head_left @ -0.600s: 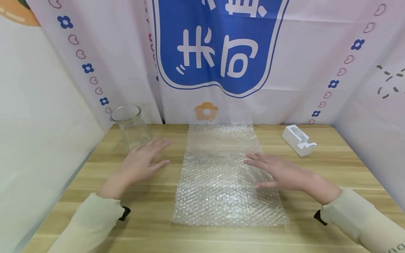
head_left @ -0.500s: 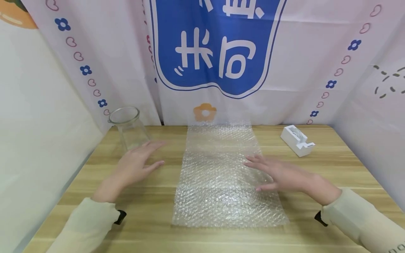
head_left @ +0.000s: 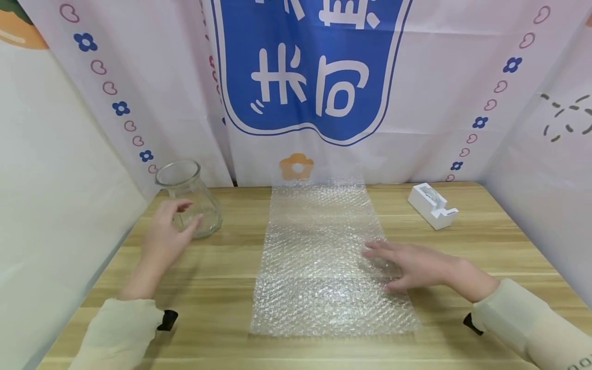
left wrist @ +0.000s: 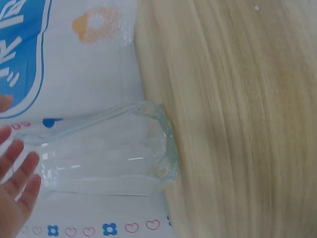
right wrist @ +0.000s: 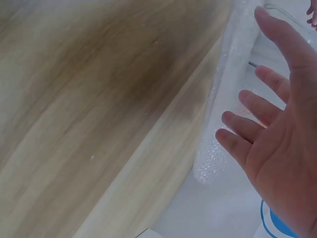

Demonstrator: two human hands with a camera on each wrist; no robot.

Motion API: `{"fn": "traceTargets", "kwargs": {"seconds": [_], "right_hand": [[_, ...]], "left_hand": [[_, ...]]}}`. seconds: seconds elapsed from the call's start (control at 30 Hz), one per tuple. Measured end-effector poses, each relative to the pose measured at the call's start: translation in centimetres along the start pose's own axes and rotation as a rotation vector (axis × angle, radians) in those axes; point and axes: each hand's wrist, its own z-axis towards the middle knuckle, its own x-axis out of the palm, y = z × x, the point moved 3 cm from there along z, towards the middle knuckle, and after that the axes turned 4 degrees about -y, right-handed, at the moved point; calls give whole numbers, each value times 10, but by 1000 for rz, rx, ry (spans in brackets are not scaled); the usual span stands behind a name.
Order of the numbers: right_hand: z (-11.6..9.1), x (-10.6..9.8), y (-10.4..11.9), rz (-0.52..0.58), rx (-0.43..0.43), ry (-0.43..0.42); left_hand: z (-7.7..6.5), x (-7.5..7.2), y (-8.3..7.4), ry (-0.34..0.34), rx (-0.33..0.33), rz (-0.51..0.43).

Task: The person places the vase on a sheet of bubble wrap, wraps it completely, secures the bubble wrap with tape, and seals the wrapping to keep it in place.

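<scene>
A clear glass jar [head_left: 201,210] with a thick round rim and a wider base stands upright at the back left. My left hand [head_left: 167,232] is in front of it, thumb and fingers apart and overlapping the glass in the head view. From the left wrist, the jar [left wrist: 114,153] lies across the picture, with the hand [left wrist: 20,193] beside its rim end, fingers spread and nothing held. A sheet of bubble wrap [head_left: 319,262] lies flat down the middle. Over its right edge hovers my right hand [head_left: 416,264], fingers loosely extended and holding nothing.
A small white tape dispenser [head_left: 432,205] sits at the back right of the wooden table [head_left: 481,246]. Behind the table hangs a printed cloth [head_left: 407,149], which the far end of the bubble wrap reaches. Pale walls rise at both sides.
My left hand has moved left and back from beside the jar, leaving the jar's base in sight. The right hand has shifted slightly down. The head view has turned a little.
</scene>
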Motion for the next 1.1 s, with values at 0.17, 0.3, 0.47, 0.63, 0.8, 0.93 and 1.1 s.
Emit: {"fn": "traceTargets", "kwargs": {"seconds": [0.17,0.3,0.47,0.63,0.8,0.93,1.1], "right_hand": [[-4,2,-2,44,26,65],[-6,4,-4,42,28,72],[-7,7,-7,28,33,57],[-8,11,-12,30,41,59],[-7,13,-13,47,51,65],[-6,13,-14,57,63,66],[-5,13,-16,92,75,69]], "left_hand": [[-3,-1,12,-17,-246,-68],[-2,2,22,-18,-429,-171],[7,7,35,-30,-596,-317],[13,11,44,-1,-692,-425],[17,16,49,46,-689,-439],[23,19,50,42,-704,-428],[32,23,51,23,-736,-430]]}}
